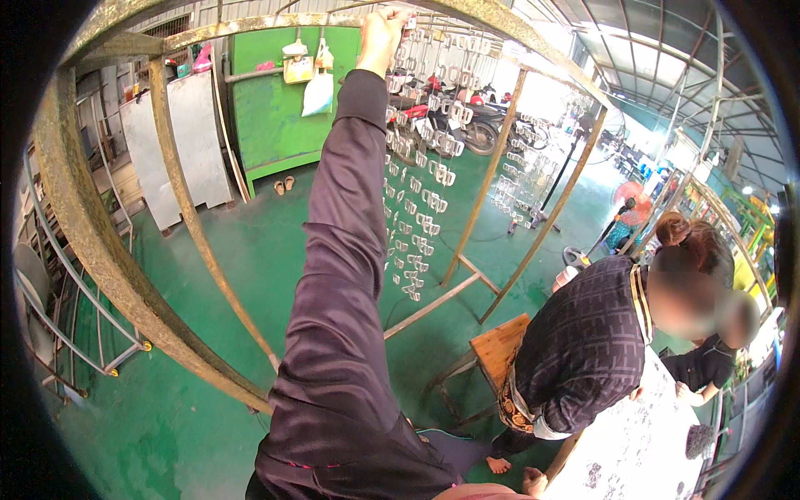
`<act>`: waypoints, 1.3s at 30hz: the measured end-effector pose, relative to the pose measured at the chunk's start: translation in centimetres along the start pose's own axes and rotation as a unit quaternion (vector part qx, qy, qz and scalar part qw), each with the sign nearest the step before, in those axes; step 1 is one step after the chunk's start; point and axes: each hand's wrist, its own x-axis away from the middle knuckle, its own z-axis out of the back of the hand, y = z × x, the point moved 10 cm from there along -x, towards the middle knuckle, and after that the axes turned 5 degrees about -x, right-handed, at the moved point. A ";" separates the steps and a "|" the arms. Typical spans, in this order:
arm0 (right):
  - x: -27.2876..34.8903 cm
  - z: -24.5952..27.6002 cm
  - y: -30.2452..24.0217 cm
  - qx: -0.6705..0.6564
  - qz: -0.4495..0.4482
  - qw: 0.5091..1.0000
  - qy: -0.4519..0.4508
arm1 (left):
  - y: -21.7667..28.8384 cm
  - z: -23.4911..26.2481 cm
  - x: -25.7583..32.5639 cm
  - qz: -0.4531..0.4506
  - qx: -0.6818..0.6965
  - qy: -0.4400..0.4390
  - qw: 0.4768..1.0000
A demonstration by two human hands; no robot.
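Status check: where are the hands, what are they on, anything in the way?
One hand raised, closed at the top bar of the rusty frame, beside hanging metal clips. Other hand not in view. Co-worker apart, at table.

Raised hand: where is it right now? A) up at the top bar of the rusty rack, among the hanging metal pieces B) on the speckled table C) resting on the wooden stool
A: the hand reaches the rack's top bar, beside the hanging metal pieces.
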 end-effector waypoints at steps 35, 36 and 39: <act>6.5 11.7 -5.8 -0.124 -0.001 0.926 0.356 | 22.1 -42.5 56.2 -0.135 0.366 -0.182 0.903; 8.1 13.8 -4.5 -0.058 -0.024 0.909 0.412 | 24.3 -46.6 61.0 -0.119 0.426 -0.351 0.825; 14.3 15.9 5.3 0.036 -0.341 0.843 0.413 | 27.6 -54.5 75.6 -0.164 0.311 -0.620 0.702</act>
